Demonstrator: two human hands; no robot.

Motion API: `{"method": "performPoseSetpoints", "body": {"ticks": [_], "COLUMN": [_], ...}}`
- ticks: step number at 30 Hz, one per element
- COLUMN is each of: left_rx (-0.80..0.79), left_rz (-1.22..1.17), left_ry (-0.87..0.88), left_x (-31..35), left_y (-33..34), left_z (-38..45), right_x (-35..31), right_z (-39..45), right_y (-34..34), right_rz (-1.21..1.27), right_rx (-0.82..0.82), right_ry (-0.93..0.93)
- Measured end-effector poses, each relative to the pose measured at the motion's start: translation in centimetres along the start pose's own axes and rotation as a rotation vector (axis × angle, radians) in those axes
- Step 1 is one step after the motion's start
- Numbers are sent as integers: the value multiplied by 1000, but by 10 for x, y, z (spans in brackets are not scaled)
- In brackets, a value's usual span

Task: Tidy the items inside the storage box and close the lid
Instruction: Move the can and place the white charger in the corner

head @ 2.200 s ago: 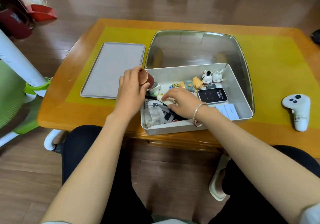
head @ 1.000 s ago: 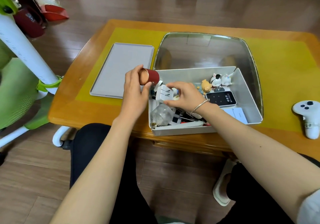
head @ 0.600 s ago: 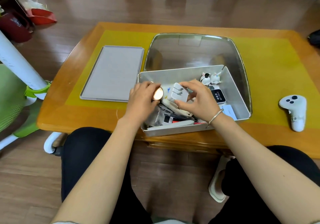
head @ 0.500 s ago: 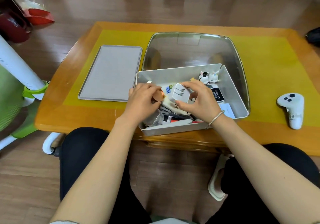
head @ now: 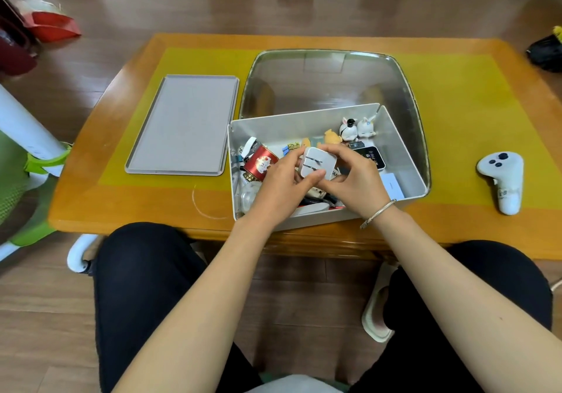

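- White plug charger held over the middle of the storage box, prongs facing up at the camera.
- Left hand: thumb and fingers curled on the charger's left edge, thumb tip under its lower left corner.
- Right hand: fingers wrapped over the charger's top and right side, thumb pressed along its bottom edge. Both hands clamp it, fingertips nearly meeting.
- Red tin lies on its side in the box, just left of the left hand's knuckles, not touched.
- Clear jar below the tin, beside the left wrist.
- Past the right fingertips: orange figurine, two white figurines at the box's far right corner.
- Black device partly hidden behind the right hand; white cards right of that hand.
- Pens and cables under both palms, too cluttered to tell apart.
- Grey lid flat on the table, well left of the left hand, box not closed.
- White controller on the table, far right of the right hand.
- Versus 0.5 s ago: left hand gripped the red tin then; tin is now set down in the box and the left hand has gone to the charger.
- Right hand has stayed on the charger since 1.0 s ago.
- Lid and controller unchanged.
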State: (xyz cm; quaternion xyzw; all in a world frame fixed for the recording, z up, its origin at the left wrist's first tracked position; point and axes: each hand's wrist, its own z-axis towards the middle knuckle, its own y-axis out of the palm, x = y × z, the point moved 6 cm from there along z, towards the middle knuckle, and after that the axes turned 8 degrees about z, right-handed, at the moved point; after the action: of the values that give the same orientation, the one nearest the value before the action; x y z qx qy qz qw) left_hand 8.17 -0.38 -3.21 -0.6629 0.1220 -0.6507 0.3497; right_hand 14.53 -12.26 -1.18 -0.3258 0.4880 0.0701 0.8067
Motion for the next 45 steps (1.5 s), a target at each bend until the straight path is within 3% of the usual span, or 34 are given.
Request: {"method": "performPoseSetpoints", "body": {"ticks": [10, 18, 29, 34, 37, 45], "left_rx": [27, 201, 263, 184, 221, 250], "left_rz": [70, 201, 102, 98, 75, 280], "left_ry": [-45, -47, -49, -29, -17, 274], "left_x": [-8, -6, -2, -1, -2, 15], "left_y": [7, 0, -11, -5, -8, -3], "left_z": [-2, -8, -10, -9, -8, -16], "right_x": [10, 5, 12, 12, 13, 22], "right_z": [-4, -5, -8, -7, -7, -1], "right_y": [5, 14, 12, 10, 11, -1], "right_rz": [-24, -101, -75, -12, 45, 154], "right_rx": [5, -73, -99, -70, -104, -214], "right_ry": [-32, -61, 14, 33, 54, 294]}}
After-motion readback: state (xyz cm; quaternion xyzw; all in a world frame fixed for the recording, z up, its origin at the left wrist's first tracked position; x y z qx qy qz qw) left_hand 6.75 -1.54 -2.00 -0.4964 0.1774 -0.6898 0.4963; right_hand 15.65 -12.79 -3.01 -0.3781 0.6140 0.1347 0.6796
